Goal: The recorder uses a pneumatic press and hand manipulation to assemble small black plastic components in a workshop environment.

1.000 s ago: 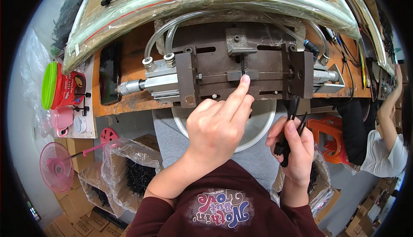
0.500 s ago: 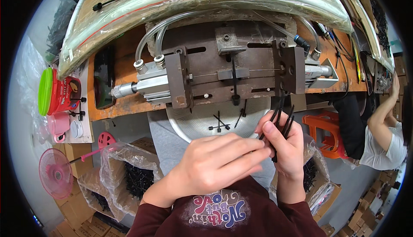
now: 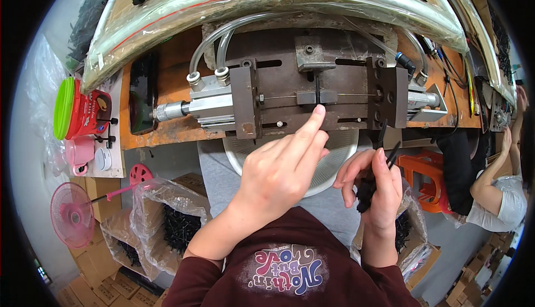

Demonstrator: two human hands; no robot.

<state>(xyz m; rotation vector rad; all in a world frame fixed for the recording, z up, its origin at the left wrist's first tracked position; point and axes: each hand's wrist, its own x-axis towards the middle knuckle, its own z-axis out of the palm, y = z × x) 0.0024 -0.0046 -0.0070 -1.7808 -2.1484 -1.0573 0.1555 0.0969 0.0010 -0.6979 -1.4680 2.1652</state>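
A thin black rod (image 3: 318, 87) lies across a small grey block (image 3: 306, 97) in the middle of the dark metal fixture (image 3: 281, 118). My left hand (image 3: 278, 173) reaches up to its near end, a fingertip on it and the other fingers bunched behind. The thumb and the rod's knobbed end are hidden under that hand. To the right, my right hand (image 3: 379, 190) is loosely curled around several black rods (image 3: 383, 135), their tips sticking up past the fingers. A white mesh basket (image 3: 235, 154) sits under the fixture's front edge, partly covered by my left hand.
Silver cylinders (image 3: 214, 106) with clear hoses flank the fixture. A plastic-wrapped ledge (image 3: 267, 0) runs behind. Plastic-lined boxes (image 3: 181, 226) of black parts, a pink fan (image 3: 72, 215) and an orange stool (image 3: 426, 167) stand around; another person (image 3: 499, 201) sits at right.
My left hand has left the rods in my right hand and moved up to the rod in the fixture. My right hand has shifted right and slightly down, still holding its rods.
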